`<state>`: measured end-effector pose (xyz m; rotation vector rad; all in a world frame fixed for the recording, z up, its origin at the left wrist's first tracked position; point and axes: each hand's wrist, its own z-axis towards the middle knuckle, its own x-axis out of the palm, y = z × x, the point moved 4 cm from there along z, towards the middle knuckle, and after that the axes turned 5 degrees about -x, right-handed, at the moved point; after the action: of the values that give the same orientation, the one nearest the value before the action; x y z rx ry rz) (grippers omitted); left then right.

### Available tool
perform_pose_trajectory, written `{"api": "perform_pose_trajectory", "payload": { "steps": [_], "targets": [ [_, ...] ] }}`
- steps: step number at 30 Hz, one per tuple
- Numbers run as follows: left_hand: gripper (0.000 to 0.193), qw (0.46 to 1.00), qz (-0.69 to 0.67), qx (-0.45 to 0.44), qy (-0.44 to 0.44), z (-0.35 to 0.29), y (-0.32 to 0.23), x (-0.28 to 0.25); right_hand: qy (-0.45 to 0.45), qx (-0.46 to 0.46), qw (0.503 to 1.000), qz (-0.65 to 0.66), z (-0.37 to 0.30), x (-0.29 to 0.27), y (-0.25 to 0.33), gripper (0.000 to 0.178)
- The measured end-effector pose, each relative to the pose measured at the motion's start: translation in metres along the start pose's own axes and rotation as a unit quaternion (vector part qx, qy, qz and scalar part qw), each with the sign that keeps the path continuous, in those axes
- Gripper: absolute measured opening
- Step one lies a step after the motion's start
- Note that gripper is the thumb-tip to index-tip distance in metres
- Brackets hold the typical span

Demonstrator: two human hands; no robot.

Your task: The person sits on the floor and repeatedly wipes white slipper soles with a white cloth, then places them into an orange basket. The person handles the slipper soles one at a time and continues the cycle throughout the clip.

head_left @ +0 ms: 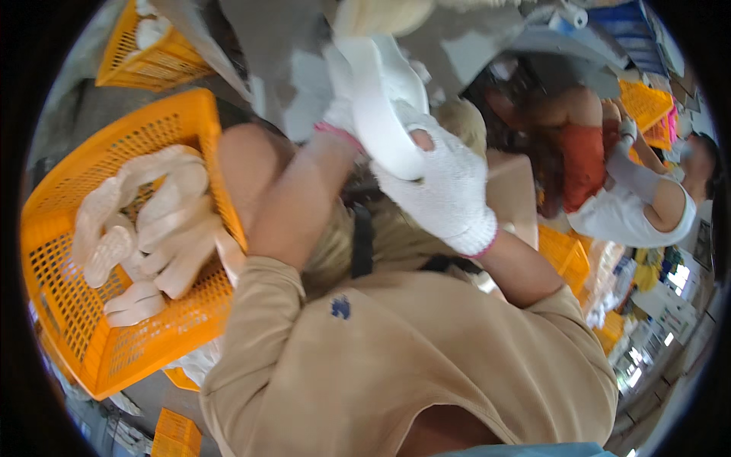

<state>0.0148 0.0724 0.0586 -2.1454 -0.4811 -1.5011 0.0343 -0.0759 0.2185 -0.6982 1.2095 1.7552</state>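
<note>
Both my hands wear white knit gloves with pink cuffs and grip a white shoe sole (381,114), held tilted in front of my body. On its left side my left hand (340,113) is closed, its fingers mostly hidden behind the sole. My right hand (442,179) wraps the near right end, and a bare thumb tip shows through the glove. Just beyond the sole's far end is a cream rounded part (384,15), blurred at the top edge; whether they touch I cannot tell.
An orange perforated basket (114,358) with several pale soles (179,198) stands close at my left. Another orange basket (164,65) is at the far left. A grey machine surface (282,46) lies ahead. To the right a person in a white top (632,209) sits near more orange baskets.
</note>
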Motion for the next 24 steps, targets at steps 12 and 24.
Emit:
{"api": "perform_pose_trajectory", "payload": {
  "steps": [12,24],
  "targets": [
    [0.063,0.997,0.051,0.029,-0.041,0.003,-0.035,-0.011,0.029,0.054,0.996,-0.059,0.05,0.035,-0.045,0.044],
    [0.068,0.998,0.055,-0.005,-0.003,-0.012,-0.018,-0.01,0.006,0.171,0.985,0.003,0.061,0.037,-0.044,0.054]
  ]
}}
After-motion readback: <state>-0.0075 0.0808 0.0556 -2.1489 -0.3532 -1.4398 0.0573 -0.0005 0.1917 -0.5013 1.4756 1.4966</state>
